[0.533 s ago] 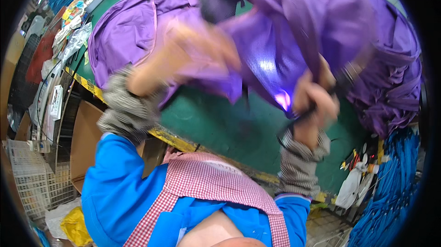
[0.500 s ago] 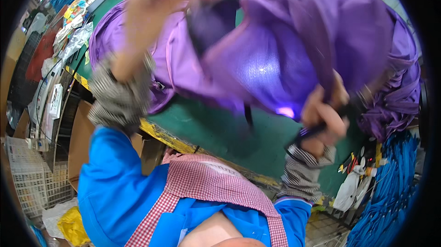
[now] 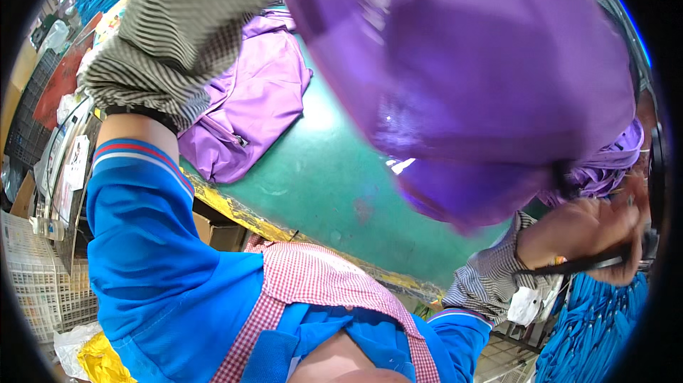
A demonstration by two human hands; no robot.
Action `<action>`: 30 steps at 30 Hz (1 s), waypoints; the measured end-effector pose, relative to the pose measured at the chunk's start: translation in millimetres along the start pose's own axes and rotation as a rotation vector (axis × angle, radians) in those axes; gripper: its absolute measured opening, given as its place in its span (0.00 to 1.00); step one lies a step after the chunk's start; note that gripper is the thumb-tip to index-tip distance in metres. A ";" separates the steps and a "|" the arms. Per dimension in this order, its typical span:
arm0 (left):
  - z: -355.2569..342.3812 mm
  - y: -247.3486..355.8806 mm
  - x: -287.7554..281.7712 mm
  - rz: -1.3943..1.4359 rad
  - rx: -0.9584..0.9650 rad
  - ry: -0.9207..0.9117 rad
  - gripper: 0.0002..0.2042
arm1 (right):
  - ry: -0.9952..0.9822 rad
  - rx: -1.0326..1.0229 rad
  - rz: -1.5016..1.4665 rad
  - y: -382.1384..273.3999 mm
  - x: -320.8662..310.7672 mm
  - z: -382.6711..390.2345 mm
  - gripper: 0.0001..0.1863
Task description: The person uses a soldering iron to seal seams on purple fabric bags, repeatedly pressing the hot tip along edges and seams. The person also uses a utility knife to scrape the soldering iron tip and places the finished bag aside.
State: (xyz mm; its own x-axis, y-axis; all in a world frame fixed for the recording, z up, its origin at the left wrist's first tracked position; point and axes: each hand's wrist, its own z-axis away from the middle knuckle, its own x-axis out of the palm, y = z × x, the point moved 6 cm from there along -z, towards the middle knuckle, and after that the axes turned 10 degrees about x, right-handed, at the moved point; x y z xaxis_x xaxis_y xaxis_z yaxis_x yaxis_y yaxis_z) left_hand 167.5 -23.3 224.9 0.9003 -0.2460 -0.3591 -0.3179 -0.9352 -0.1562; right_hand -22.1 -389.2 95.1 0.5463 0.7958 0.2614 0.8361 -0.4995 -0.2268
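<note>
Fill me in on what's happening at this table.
A person in a blue top is lifting a large purple garment high above a green table. The right hand grips its lower edge along with a thin dark tool; the left hand is out of view. More purple garments lie on the table.

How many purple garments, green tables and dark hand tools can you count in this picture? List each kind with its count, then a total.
Purple garments: 3 (one lifted, one flat on the table, one bunched at right)
Green table: 1
Dark tool in the right hand: 1
Total: 5
</note>
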 end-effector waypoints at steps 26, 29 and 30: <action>433.0 247.6 106.1 1.832 -1.226 -0.514 0.34 | -0.380 0.079 0.008 70.7 113.7 183.0 0.16; 422.4 250.5 98.4 1.886 -1.144 -0.639 0.34 | -0.415 0.081 -0.004 59.3 121.2 186.9 0.16; 420.7 249.2 93.4 1.829 -1.097 -0.735 0.34 | -0.438 0.083 0.023 54.2 122.8 187.5 0.16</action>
State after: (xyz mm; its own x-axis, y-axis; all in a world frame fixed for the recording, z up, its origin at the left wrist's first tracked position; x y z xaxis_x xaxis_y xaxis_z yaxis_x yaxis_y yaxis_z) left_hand 47.2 -172.1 -234.6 -0.3876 -0.8680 0.3103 0.0540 0.3147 0.9477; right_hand 80.9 -254.3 -61.1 0.4769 0.8638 -0.1624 0.8074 -0.5036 -0.3075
